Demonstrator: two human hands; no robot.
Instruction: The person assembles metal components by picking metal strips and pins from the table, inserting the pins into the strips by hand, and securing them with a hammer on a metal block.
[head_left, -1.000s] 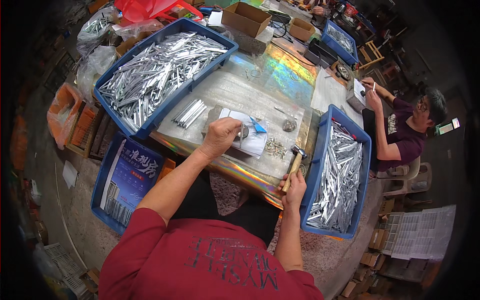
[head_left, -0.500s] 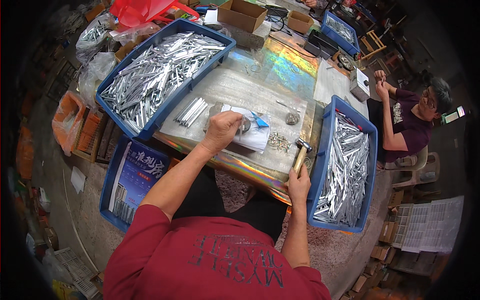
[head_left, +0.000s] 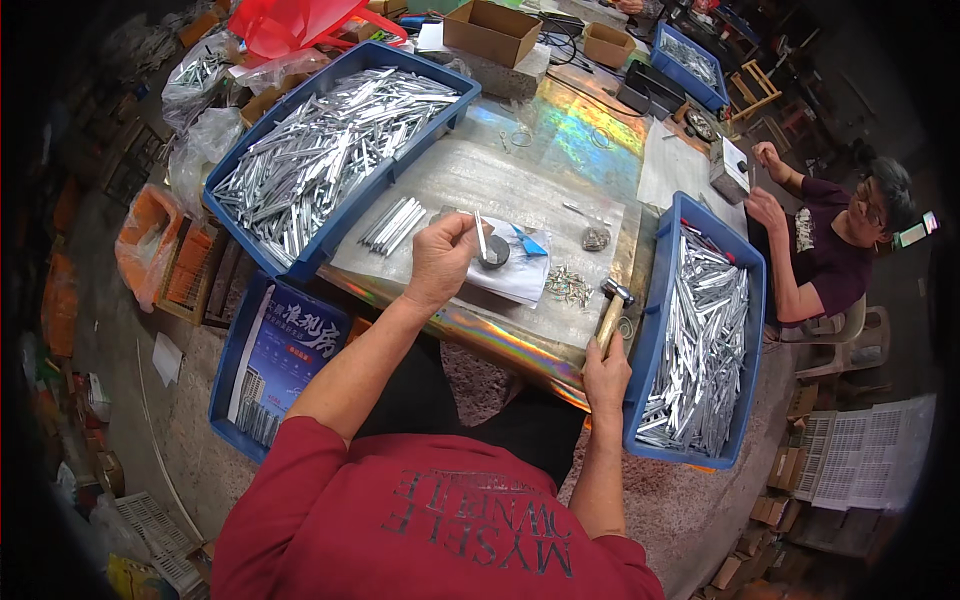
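My left hand (head_left: 438, 265) is closed, pinching a slim silver metal strip (head_left: 480, 236) between thumb and fingers. The strip stands up beside a dark round metal block (head_left: 493, 254); whether they touch I cannot tell. White paper (head_left: 520, 283) lies under the block, with a blue scrap (head_left: 528, 240) on it. My right hand (head_left: 606, 375) grips the wooden handle of a hammer (head_left: 608, 325), whose head hovers or rests near the table's right side. A small heap of little metal pins (head_left: 568, 287) lies between block and hammer. Several strips (head_left: 394, 226) lie in a row left of my left hand.
Blue bins full of silver strips flank the workspace, one at the left (head_left: 232, 215) and one at the right (head_left: 752, 350). A small round dark lump (head_left: 596, 238) sits farther back. Another person (head_left: 830, 240) sits at the right. Cardboard boxes (head_left: 490, 35) stand behind.
My left hand has lifted and drawn slightly back, and the strip in it now shows more upright by the block. My right hand keeps the hammer in about the same place.
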